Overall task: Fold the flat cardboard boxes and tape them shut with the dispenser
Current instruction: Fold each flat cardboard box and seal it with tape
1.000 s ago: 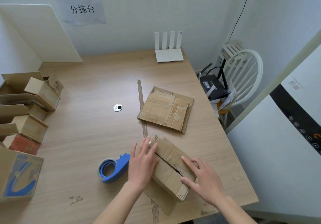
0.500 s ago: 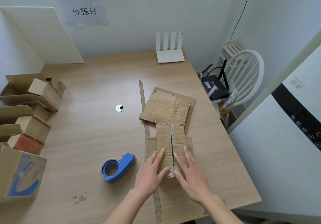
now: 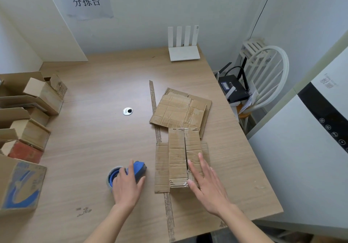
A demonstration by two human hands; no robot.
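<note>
Tabletop [image 3: 94,148]: left hand [image 3: 126,186] now on dispenser [image 3: 138,170] (blue)

A big light-brown wooden table [image 3: 90,148] fills most of the picture. In the lower middle sits a blue round tape dispenser [image 3: 138,171]. Right of it lies a folded brown cardboard box [image 3: 178,158], and above that a flat brown cardboard sheet [image 3: 178,110]. A white router with four aerials [image 3: 183,54] stands at the top. Small brown cardboard boxes [image 3: 28,110] crowd the left edge. A little silver round hole cover [image 3: 127,111] sits in the middle.

Paper sign [image 3: 85,2] on wall reads "分拣台", white appliance [image 3: 301,158] lettering at right too blurred
</note>
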